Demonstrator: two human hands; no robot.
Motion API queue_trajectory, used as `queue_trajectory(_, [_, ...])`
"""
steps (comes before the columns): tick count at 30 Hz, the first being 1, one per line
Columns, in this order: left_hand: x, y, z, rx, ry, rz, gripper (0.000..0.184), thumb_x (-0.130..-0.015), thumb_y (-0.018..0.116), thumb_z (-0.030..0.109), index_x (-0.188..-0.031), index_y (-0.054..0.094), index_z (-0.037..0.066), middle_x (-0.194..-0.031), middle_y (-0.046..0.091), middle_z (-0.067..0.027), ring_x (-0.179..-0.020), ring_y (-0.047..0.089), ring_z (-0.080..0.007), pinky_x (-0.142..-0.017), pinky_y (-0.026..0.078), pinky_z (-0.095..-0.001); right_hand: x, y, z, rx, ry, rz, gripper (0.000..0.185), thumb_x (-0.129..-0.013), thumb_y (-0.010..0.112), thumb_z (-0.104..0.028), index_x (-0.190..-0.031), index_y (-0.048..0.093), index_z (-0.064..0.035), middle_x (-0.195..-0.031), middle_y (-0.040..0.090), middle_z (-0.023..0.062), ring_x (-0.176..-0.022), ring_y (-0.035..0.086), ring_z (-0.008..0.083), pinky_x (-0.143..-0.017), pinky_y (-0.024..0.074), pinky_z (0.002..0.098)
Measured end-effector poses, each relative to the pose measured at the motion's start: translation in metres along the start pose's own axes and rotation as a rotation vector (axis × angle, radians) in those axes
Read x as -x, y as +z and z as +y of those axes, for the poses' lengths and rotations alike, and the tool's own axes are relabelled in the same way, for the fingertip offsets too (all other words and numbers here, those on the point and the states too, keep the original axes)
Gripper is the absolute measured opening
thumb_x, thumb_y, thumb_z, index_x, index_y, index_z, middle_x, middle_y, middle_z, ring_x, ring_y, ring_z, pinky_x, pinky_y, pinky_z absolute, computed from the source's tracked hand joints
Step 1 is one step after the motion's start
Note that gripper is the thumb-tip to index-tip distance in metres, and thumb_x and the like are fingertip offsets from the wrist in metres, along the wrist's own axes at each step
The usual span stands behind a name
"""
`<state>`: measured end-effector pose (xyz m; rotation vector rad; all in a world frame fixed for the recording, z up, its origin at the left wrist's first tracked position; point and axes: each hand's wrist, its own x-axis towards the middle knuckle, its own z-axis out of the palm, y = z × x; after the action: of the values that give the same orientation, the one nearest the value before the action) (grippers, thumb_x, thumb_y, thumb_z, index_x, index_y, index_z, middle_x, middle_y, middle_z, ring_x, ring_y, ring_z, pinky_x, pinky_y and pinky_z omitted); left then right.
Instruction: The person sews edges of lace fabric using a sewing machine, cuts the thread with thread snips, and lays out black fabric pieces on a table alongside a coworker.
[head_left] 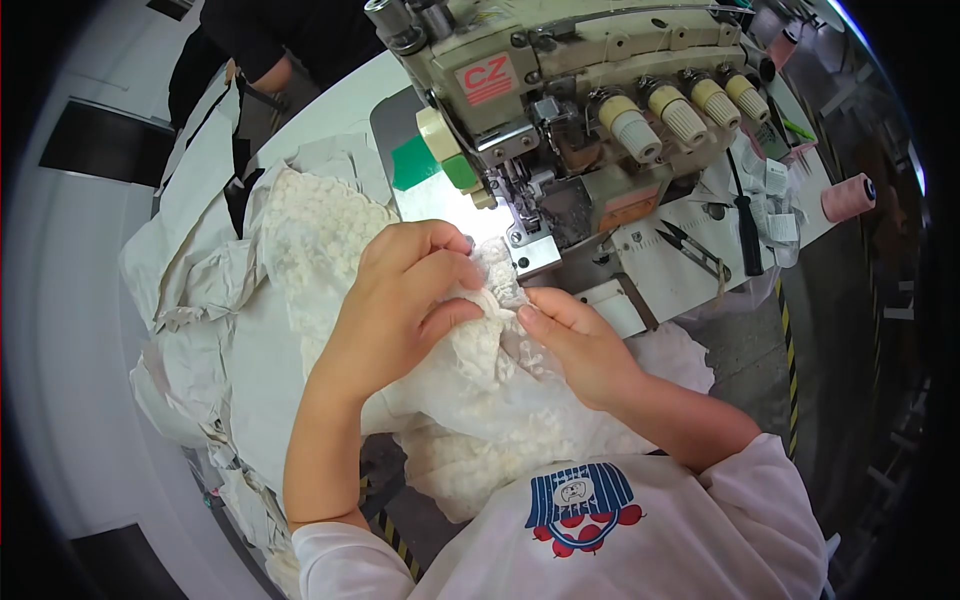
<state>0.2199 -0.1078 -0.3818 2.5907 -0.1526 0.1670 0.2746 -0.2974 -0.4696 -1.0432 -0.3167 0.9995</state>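
Both hands hold a white lacy fabric piece [480, 355] just in front of an overlock sewing machine [600, 90]. My left hand [415, 290] is closed, thumb and fingers pinching the fabric on its left side. On the other side, my right hand [575, 340] pinches a gathered edge between thumb and forefinger. A bunched strip of the cloth reaches up beside the metal presser foot area [525, 240]; whether it lies under the foot I cannot tell. More of the fabric drapes over the table edge and toward my lap.
White textured cloth [310, 220] and crumpled pale sheets [190, 290] lie at the left. Thread snips [695, 250], a black screwdriver [747, 235] and a pink thread spool [848, 198] sit at the right. Another person's arm [270, 75] shows at the top left.
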Motion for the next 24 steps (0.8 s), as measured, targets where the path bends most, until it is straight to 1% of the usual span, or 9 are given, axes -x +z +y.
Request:
queue_trajectory(7, [0.002,-0.003,0.007,-0.04,-0.042,-0.001,0.03,-0.062,0.077,-0.004,-0.084,0.06,0.006,-0.12,0.056,-0.0073,-0.106,0.051,-0.0265,-0.085,0.046,-0.0334,0.003,0.003,-0.004,-0.114,0.035,-0.039,0.03,-0.1,0.044,-0.02,-0.12,0.055,0.0002,-0.103,0.058,-0.0008,-0.093,0.05,0.0047,-0.083,0.0422,0.0231])
queue_trajectory(12, [0.007,-0.015,0.0,0.218,0.047,0.148,0.022,-0.067,0.069,-0.002,-0.08,0.056,0.008,-0.11,0.063,-0.0069,-0.104,0.058,-0.0272,-0.094,0.041,-0.0396,0.004,0.005,-0.014,-0.277,0.142,-0.028,0.029,-0.1,0.045,-0.021,-0.119,0.055,-0.0013,-0.105,0.059,0.0001,-0.096,0.051,0.0052,-0.084,0.043,0.0237])
queue_trajectory(14, [0.021,-0.02,0.003,0.366,0.01,0.272,0.019,-0.07,0.066,-0.003,-0.08,0.056,0.01,-0.094,0.068,-0.0077,-0.094,0.065,-0.0242,-0.102,0.036,-0.0453,0.004,0.007,-0.017,-0.267,0.182,0.059,0.029,-0.101,0.043,-0.02,-0.122,0.05,-0.0009,-0.117,0.057,0.0068,-0.103,0.057,0.014,-0.089,0.0458,0.0285])
queue_trajectory(15, [0.029,-0.026,0.009,0.452,-0.014,0.289,0.018,-0.072,0.065,-0.002,-0.08,0.056,0.01,-0.089,0.069,-0.0074,-0.091,0.066,-0.0232,-0.104,0.034,-0.0472,0.003,0.007,-0.019,-0.27,0.18,0.06,0.029,-0.101,0.043,-0.02,-0.122,0.05,-0.0009,-0.117,0.057,0.0068,-0.103,0.057,0.014,-0.089,0.0458,0.0285])
queue_trajectory(17, [0.04,-0.034,0.034,0.442,0.01,0.367,0.011,-0.074,0.064,-0.002,-0.078,0.063,0.008,-0.076,0.068,-0.0076,-0.075,0.068,-0.0228,-0.099,0.04,-0.0462,0.001,0.008,-0.022,-0.5,0.254,0.038,0.031,-0.101,0.042,-0.019,-0.125,0.048,-0.0006,-0.118,0.057,0.0089,-0.108,0.058,0.0185,-0.091,0.0481,0.0337])
queue_trajectory(19, [0.052,-0.04,0.046,0.439,0.113,0.396,0.008,-0.075,0.067,0.0,-0.077,0.07,0.007,-0.069,0.067,-0.0072,-0.069,0.067,-0.0219,-0.09,0.047,-0.0423,-0.001,0.007,-0.02,-0.54,0.239,-0.002,0.031,-0.101,0.043,-0.021,-0.123,0.049,-0.0003,-0.117,0.057,0.0067,-0.107,0.055,0.0143,-0.091,0.0461,0.03])
queue_trajectory(21, [0.061,-0.051,0.055,0.482,0.24,0.333,0.001,-0.078,0.068,0.005,-0.078,0.069,0.005,-0.067,0.066,-0.0074,-0.068,0.067,-0.0203,-0.084,0.049,-0.0385,-0.001,0.006,-0.017,-0.578,0.225,-0.039,0.032,-0.101,0.045,-0.023,-0.122,0.051,0.0,-0.116,0.057,0.0045,-0.105,0.053,0.01,-0.092,0.0441,0.0263])
queue_trajectory(22, [0.057,-0.064,0.049,0.471,0.398,0.196,0.011,-0.083,0.067,0.012,-0.074,0.068,0.005,-0.069,0.065,-0.0082,-0.064,0.065,-0.0191,-0.076,0.051,-0.0356,0.0,0.006,-0.016,-0.562,0.228,-0.058,0.031,-0.101,0.044,-0.022,-0.121,0.051,-0.0001,-0.115,0.057,0.004,-0.104,0.054,0.01,-0.092,0.0446,0.0263])
queue_trajectory(24, [0.058,-0.052,0.046,0.589,0.384,0.29,0.013,-0.084,0.066,0.013,-0.075,0.068,0.005,-0.071,0.066,-0.0083,-0.064,0.064,-0.0188,-0.072,0.05,-0.0345,0.001,0.007,-0.012,-0.547,0.233,-0.074,0.029,-0.101,0.044,-0.021,-0.12,0.052,-0.0002,-0.114,0.058,0.0036,-0.103,0.055,0.0099,-0.091,0.0451,0.0263])
